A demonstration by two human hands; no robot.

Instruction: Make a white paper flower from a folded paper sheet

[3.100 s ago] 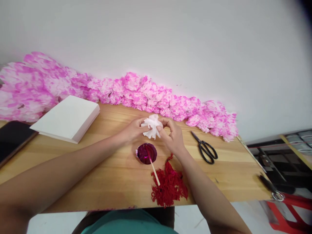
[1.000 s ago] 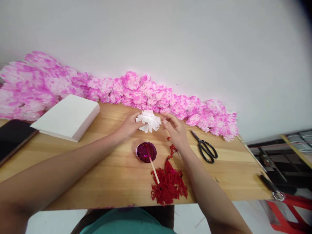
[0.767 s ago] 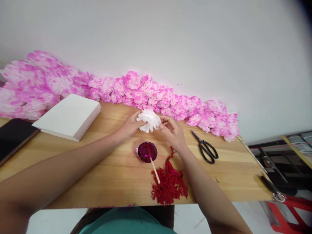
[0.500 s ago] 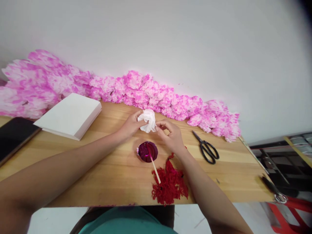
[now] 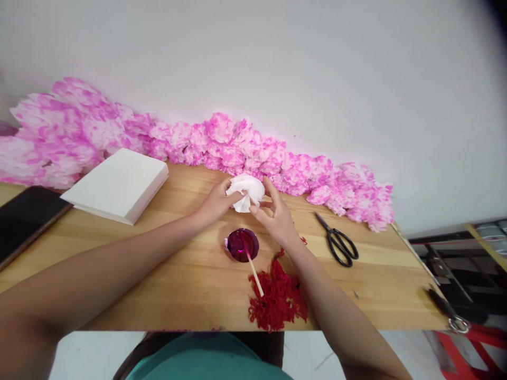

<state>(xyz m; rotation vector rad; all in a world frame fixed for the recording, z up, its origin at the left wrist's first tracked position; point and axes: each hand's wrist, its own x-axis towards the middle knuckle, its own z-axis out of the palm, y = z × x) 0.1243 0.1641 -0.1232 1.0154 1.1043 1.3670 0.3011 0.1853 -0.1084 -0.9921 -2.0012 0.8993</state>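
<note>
A white tissue-paper flower [image 5: 249, 186] with ruffled layers is held over the table, pinched at its left side by my left hand [image 5: 217, 203]. My right hand [image 5: 277, 216] is at the flower's right side, its thumb and fingers apart around the edge; whether the fingertips touch the paper is hard to tell. Just below my hands stands a small bowl of dark magenta liquid [image 5: 237, 248], with a thin stick [image 5: 255, 277] leaning in it. The stick's outer end rests over a heap of red yarn pieces [image 5: 277, 306] beside my right forearm.
Many pink-and-white paper flowers [image 5: 222, 142] line the wall along the back of the wooden table [image 5: 190, 295]. At left are a white stack of paper [image 5: 119, 182] and a black phone [image 5: 31, 216]. Black-handled scissors [image 5: 338, 243] lie at right; another black-handled tool [image 5: 443, 306] sits at the right edge.
The white paper flower has spread wider and turned. My right hand's fingers have moved apart from a pinch at its edge. The whole view has shifted slightly.
</note>
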